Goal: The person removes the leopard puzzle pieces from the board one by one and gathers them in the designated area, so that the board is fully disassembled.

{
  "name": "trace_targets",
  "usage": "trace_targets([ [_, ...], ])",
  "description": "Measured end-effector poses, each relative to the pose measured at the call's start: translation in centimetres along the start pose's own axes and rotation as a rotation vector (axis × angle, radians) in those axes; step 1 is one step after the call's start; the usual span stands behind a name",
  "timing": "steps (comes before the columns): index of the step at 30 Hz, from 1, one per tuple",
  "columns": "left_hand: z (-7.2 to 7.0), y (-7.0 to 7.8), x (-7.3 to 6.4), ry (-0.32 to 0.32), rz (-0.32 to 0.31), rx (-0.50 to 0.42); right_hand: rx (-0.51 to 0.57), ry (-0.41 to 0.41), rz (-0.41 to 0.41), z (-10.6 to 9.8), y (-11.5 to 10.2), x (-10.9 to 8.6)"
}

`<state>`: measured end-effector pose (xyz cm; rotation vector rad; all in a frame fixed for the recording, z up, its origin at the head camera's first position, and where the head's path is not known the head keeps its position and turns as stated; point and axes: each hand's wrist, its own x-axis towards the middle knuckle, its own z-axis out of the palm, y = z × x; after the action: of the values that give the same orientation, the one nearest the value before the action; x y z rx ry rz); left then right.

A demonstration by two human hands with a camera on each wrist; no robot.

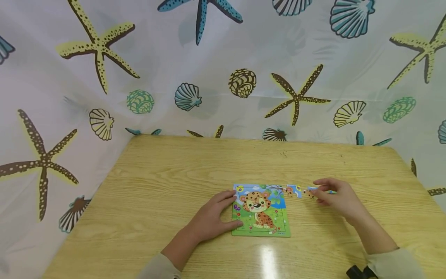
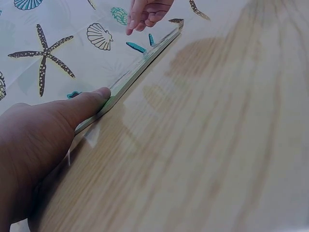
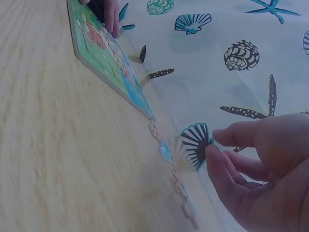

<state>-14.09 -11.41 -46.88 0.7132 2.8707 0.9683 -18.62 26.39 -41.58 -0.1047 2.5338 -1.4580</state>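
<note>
Loose pieces (image 1: pixel 296 190) are strung rightward from puzzle board (image 1: pixel 257 211) to beneath right hand (image 1: pixel 337 198), the nearer; fingertips nearly together, pinch can't be told. Board's left edge pressed by left hand (image 1: pixel 211 220), digits spread.

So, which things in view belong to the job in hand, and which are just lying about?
Belongs to the job:
- leopard puzzle board
- loose puzzle pieces, right of the board
- left hand, touching the board
- right hand, near the pieces

Just about:
- starfish-and-shell cloth
- black object, bottom edge, purpose unclear
</note>
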Motion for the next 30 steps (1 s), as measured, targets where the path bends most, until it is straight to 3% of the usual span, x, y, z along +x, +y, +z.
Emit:
trace_targets([
  [14,0.0,-0.2,-0.1,-0.013,-0.021,-0.002,0.123,-0.138,-0.031,2.6,-1.7,0.1],
  [30,-0.1,0.0,-0.3,-0.017,-0.033,0.0,0.186,-0.296,-0.057,8.2,-4.3,0.8],
])
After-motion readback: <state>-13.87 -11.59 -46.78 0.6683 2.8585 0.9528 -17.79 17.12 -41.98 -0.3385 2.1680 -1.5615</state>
